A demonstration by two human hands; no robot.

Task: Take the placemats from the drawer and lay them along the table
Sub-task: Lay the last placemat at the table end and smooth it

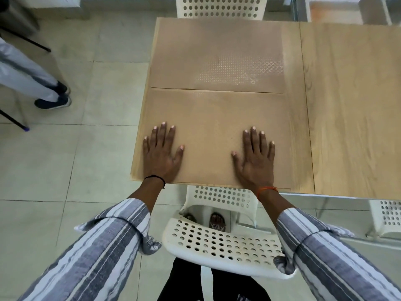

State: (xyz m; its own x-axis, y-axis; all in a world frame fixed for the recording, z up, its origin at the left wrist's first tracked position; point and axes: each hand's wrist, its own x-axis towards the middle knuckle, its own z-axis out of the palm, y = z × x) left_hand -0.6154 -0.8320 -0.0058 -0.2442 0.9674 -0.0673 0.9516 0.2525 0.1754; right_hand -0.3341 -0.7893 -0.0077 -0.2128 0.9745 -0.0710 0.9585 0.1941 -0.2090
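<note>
Two tan placemats lie flat on the wooden table, one behind the other. The near placemat reaches the table's front edge; the far placemat slightly overlaps its back edge. My left hand rests flat on the near placemat's left part, fingers straight and spread. My right hand lies flat on its right part in the same way. No drawer is in view.
A white perforated chair stands between me and the table's front edge. Another white chair is at the far side, a third at the lower right. A person's legs and shoes are on the tiled floor at left.
</note>
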